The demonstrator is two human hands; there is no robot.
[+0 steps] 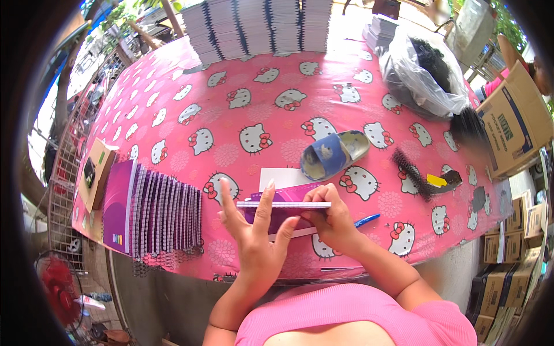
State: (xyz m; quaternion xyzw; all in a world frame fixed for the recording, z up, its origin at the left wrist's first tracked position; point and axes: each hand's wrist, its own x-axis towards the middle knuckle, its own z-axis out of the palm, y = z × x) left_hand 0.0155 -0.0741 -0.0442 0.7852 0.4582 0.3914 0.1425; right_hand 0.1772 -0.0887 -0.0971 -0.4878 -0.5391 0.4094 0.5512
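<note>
A thin notebook (300, 205) is held on edge above the table, its white page edges facing up and its purple cover below. My right hand (334, 222) pinches its right end. At the other end, my left hand (254, 228) has its fingers stretched and spread, touching or very near the notebook; which one I cannot tell. Under the notebook lie a purple printed sheet (274, 195) and a white sheet (277, 176). A blue slipper (324, 158) rests just beyond. Beside my right hand lies a blue pen (367, 220).
Purple spiral notebooks (118, 202) stand in a row at the left, next to a small cardboard box (99, 176). Tall paper stacks (254, 29) line the far edge. At the right are black coils (411, 173), a plastic bag (404, 75) and a large carton (513, 124) near another person.
</note>
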